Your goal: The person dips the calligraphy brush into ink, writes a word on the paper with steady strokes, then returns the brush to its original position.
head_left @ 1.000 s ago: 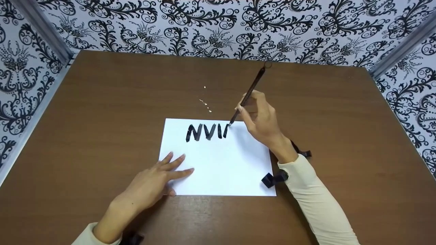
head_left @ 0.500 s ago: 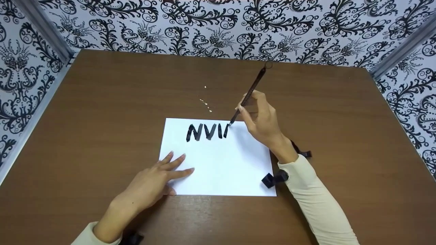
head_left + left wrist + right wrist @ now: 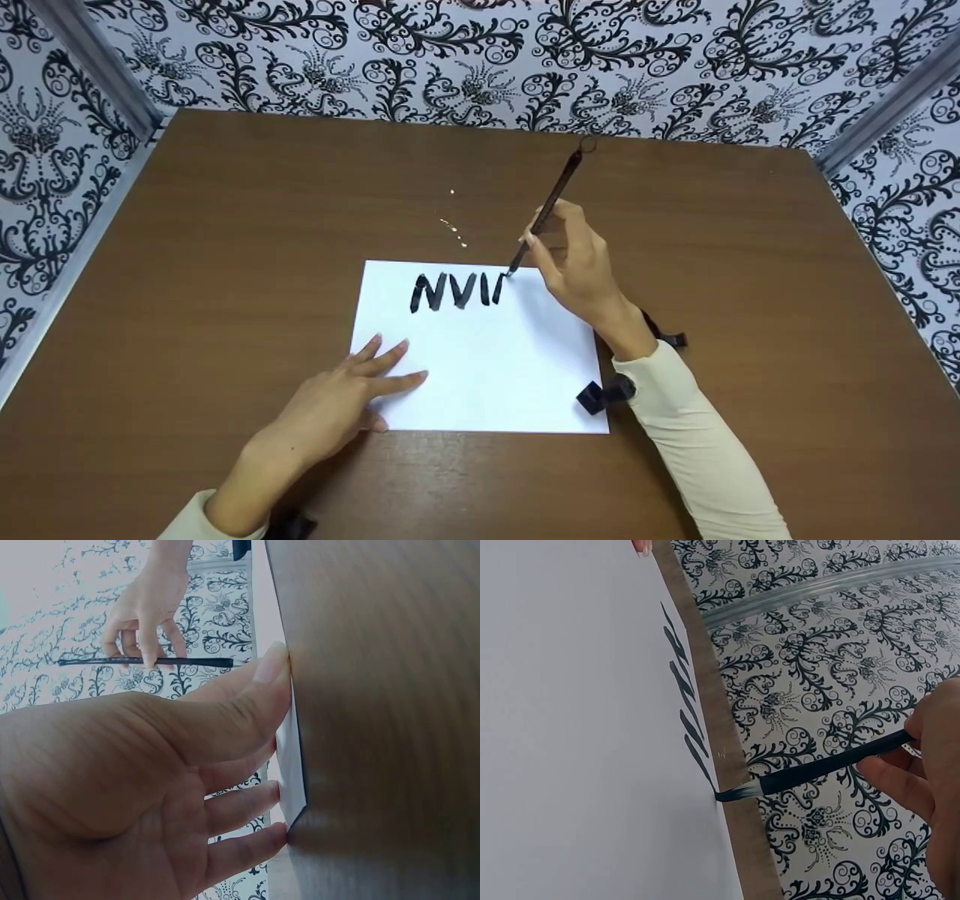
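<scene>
My right hand (image 3: 577, 266) pinches a dark paintbrush (image 3: 556, 191) with a hanging loop at its top end. In the right wrist view the inked bristles (image 3: 739, 792) bend against the sheet of paper (image 3: 570, 720) near its far edge. Thick black strokes (image 3: 461, 291) run along the top of the sheet, with the brush tip at the top of the rightmost one. My left hand (image 3: 330, 405) rests with spread fingers on the sheet's lower left corner. Its thumb (image 3: 255, 697) lies at the paper's near edge in the left wrist view.
The paper lies on a brown wooden table (image 3: 225, 300). Small pale flecks (image 3: 454, 229) mark the tabletop beyond the sheet. Black-and-white patterned wallpaper (image 3: 450, 60) surrounds the table at the back and sides. A black wrist-strap piece (image 3: 600, 395) overlaps the paper's right edge.
The brush tip has shifted slightly to the right at the top of the last stroke, and the handle's upper end has tilted a little left. My left hand stays in place.
</scene>
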A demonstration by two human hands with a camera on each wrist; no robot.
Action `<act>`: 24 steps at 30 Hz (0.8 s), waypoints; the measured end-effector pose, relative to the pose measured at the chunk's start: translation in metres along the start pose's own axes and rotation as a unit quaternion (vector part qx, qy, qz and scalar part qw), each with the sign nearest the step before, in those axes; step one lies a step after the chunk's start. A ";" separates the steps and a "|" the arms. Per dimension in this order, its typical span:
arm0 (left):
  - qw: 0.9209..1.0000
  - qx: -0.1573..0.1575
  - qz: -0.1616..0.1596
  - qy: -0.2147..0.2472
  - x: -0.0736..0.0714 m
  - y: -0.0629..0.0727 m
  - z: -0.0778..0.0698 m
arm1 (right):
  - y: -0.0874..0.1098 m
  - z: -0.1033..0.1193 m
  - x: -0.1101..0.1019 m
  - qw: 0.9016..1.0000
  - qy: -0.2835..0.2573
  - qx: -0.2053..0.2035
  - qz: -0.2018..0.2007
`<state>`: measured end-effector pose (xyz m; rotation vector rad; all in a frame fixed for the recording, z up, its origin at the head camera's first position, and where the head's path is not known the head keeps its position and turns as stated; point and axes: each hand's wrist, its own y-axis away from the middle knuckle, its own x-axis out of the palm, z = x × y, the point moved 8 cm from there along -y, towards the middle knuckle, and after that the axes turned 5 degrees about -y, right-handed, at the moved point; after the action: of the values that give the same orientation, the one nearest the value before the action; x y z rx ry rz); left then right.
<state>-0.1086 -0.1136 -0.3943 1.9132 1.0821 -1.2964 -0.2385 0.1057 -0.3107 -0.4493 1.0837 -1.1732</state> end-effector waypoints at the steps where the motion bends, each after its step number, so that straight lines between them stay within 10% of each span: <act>1: 1.000 0.001 0.000 0.001 0.000 0.000 0.000 | 0.000 0.000 0.000 1.000 0.001 -0.002 0.001; 24: 1.000 0.019 -0.020 -0.005 -0.004 0.001 -0.002 | -0.002 0.000 0.000 0.999 0.033 -0.003 0.039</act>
<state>-0.1071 -0.1135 -0.3902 1.9197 1.1022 -1.3571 -0.2392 0.1053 -0.3089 -0.3728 1.1521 -1.1223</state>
